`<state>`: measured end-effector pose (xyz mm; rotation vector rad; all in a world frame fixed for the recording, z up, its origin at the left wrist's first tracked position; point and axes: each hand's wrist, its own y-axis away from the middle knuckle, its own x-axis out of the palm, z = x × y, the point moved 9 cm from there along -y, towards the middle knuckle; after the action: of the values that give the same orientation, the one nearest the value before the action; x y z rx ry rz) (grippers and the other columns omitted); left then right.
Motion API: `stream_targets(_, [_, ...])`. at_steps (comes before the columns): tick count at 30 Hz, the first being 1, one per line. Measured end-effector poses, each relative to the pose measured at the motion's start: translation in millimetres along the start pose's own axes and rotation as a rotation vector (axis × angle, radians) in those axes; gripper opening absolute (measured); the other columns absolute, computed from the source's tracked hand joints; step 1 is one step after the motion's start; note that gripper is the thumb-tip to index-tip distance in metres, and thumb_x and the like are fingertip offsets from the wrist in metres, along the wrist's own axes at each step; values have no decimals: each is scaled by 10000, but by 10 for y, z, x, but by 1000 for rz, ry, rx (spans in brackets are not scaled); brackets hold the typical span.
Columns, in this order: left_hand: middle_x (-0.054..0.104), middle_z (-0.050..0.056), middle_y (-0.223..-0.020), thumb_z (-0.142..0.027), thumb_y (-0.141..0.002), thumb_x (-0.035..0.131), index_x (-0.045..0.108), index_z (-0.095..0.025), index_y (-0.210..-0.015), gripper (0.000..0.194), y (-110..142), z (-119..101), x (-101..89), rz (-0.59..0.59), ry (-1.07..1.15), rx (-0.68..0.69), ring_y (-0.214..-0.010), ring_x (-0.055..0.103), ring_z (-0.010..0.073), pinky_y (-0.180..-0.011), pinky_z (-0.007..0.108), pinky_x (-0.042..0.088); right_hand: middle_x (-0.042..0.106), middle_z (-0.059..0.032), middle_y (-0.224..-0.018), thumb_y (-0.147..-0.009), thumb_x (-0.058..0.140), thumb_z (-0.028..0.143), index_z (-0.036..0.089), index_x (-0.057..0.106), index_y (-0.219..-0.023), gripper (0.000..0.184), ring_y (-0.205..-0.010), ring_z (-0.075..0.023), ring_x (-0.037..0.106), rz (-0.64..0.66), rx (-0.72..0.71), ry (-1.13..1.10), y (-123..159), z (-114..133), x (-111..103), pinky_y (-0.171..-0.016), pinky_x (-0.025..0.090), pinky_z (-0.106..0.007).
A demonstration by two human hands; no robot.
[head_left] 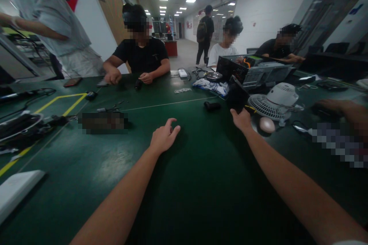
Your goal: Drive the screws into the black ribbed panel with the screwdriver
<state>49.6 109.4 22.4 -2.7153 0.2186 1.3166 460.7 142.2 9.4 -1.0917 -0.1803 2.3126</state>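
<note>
My left hand (164, 136) is over the green tabletop, holding nothing, with index finger and thumb apart. Further right, my right hand (242, 119) grips the lower edge of a dark, box-like black object (237, 93), whose exact kind I cannot make out. That object is tilted, and some of my right fingers are hidden against it. Between the two hands, a little farther off, a small black object with a bulged end (212, 105) lies on the table. Just right of my right hand are a white fan (271, 101) with its grille low and a pale pink computer mouse (267, 125).
An opened computer case (266, 72) stands behind the fan, with a white and blue cloth (211, 86) beside it. Cables (25, 126) lie at left, near a white box (20, 189). A person (140, 53) sits opposite; another person's hand (330, 107) is at right.
</note>
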Motion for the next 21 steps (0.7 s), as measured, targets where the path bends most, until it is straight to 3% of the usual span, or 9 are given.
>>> stream_targets(5, [743, 55, -913, -552, -1068, 387, 532, -219, -1540, 595, 29, -67, 5, 58, -128, -1, -864, 721, 282, -798, 375, 491, 800, -112, -1336, -878, 684, 252, 243, 822, -1216, 365, -1319, -353, 697, 62, -77, -174, 76, 132, 56, -1188, 480, -510])
stream_targets(8, [744, 59, -934, -555, -1067, 384, 536, -207, -1535, 602, 21, -64, 19, 67, -126, 8, -861, 716, 271, -782, 364, 487, 827, -97, -1244, -825, 745, 225, 254, 836, -1038, 234, -1276, -347, 719, 63, -35, -316, 73, 101, 77, -1197, 484, -521])
stream_targets(11, [741, 59, -929, -562, -1063, 390, 555, -207, -1517, 600, 1, -43, 32, 58, -119, 17, -849, 713, 270, -764, 360, 479, 837, -119, -1026, -816, 808, 293, 227, 782, -912, 119, -1168, -359, 755, 1, 112, -473, 14, -57, 95, -1146, 535, -562])
stream_targets(16, [735, 57, -910, -574, -1055, 409, 583, -217, -1492, 591, -2, -41, 31, 44, -103, 32, -834, 707, 269, -746, 354, 469, 826, -31, -1028, -872, 747, 231, 239, 706, -1041, 174, -1025, -228, 798, -59, 338, -810, -78, -278, 178, -965, 665, -442])
stream_targets(21, [739, 63, -925, -578, -1049, 408, 590, -207, -1489, 604, 13, -48, 27, 55, -92, 24, -837, 699, 273, -748, 358, 474, 811, -13, -953, -914, 704, 189, 240, 674, -1030, 131, -918, -193, 802, -60, 458, -1023, -87, -390, 197, -792, 705, -373])
